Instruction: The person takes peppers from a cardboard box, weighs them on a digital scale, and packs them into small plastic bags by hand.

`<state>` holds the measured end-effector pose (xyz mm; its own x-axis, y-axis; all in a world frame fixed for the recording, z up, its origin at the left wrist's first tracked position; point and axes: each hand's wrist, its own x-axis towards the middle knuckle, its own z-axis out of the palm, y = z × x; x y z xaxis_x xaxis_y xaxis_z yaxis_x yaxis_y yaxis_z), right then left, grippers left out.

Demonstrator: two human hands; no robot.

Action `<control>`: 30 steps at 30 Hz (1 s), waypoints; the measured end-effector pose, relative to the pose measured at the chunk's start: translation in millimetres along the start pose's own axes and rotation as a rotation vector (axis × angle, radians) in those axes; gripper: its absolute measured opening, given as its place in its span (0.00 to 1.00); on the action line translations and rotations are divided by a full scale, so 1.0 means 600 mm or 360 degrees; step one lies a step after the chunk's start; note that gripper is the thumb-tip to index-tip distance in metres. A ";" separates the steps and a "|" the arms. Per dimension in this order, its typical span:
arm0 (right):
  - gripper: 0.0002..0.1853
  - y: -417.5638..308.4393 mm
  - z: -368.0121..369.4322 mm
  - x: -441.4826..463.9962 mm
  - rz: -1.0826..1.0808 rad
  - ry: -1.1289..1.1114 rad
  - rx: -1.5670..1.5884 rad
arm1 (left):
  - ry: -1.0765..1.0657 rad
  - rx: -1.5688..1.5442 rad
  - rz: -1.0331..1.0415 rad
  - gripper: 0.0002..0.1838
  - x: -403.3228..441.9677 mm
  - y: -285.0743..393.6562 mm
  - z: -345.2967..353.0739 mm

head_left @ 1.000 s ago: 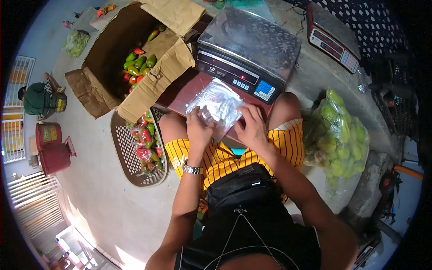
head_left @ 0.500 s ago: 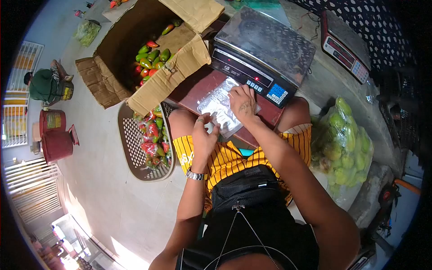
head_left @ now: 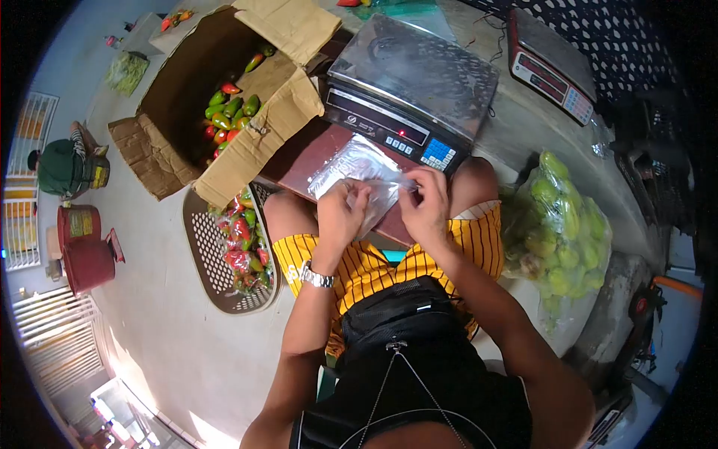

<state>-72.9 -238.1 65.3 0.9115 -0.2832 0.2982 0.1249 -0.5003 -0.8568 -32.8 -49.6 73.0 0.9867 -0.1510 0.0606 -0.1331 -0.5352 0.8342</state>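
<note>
A clear plastic bag [head_left: 380, 200] is stretched between my two hands above a dark red board. My left hand [head_left: 342, 217], with a metal watch on its wrist, pinches the bag's left side. On the right, my right hand [head_left: 426, 208] has its fingers closed on the other side. Behind them a stack of shiny clear plastic bags [head_left: 351, 159] lies flat on the board [head_left: 288, 161]. Just beyond the stack stands a digital scale [head_left: 411, 75] with lit red marks on its display.
At the upper left, an open cardboard box [head_left: 168, 97] holds red and green peppers [head_left: 232, 112]. Bagged peppers [head_left: 241, 239] fill part of a plastic basket [head_left: 200, 251]. Green vegetables in a clear bag [head_left: 561, 239] sit at right. A second scale [head_left: 550, 82] stands behind; a person [head_left: 63, 166] sits far left.
My right hand has come off the stack, drawing back toward me, and now grips a bag. My left hand has closed on the same bag. The view has shifted slightly.
</note>
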 end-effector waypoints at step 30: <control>0.06 0.002 -0.199 -0.073 0.1034 0.0095 0.0487 | -0.0308 0.0940 0.0152 0.17 -0.009 -0.018 0.112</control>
<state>-159.5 -324.0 101.2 0.8172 -0.4942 -0.2966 -0.3228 0.0338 -0.9458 -42.9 -98.8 26.9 0.9404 -0.3389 -0.0269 -0.3034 -0.8725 0.3829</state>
